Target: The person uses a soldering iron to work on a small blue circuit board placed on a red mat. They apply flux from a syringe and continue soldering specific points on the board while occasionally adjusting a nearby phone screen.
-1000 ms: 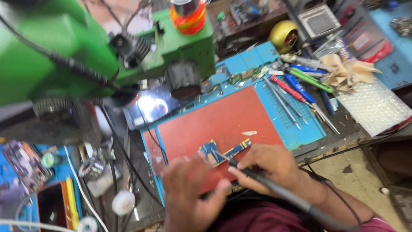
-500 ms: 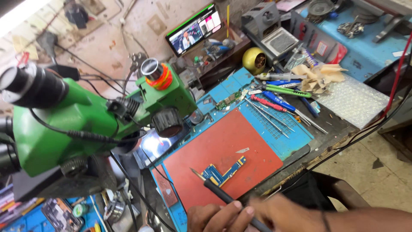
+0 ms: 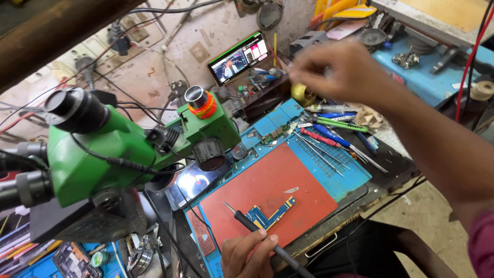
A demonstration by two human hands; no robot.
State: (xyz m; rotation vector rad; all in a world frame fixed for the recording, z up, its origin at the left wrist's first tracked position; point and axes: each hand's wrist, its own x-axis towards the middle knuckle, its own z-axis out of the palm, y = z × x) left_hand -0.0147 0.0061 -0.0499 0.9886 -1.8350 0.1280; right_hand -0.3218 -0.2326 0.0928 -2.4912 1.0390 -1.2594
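Note:
My left hand is at the bottom edge, gripping a black soldering iron whose tip points up and left over a red work mat. A small blue and gold circuit board lies on the mat just right of the iron. My right hand is stretched far back over the bench, above a yellow round object. It is blurred, and I cannot tell whether its fingers hold anything.
A green microscope looms at the left over a phone lying flat. Screwdrivers and tweezers lie on the blue mat. A propped phone plays video at the back. Cables and parts crowd the bench.
My right hand has left the board area and swung up to the back of the bench. The soldering iron now sits in my left hand. The view has tilted upward.

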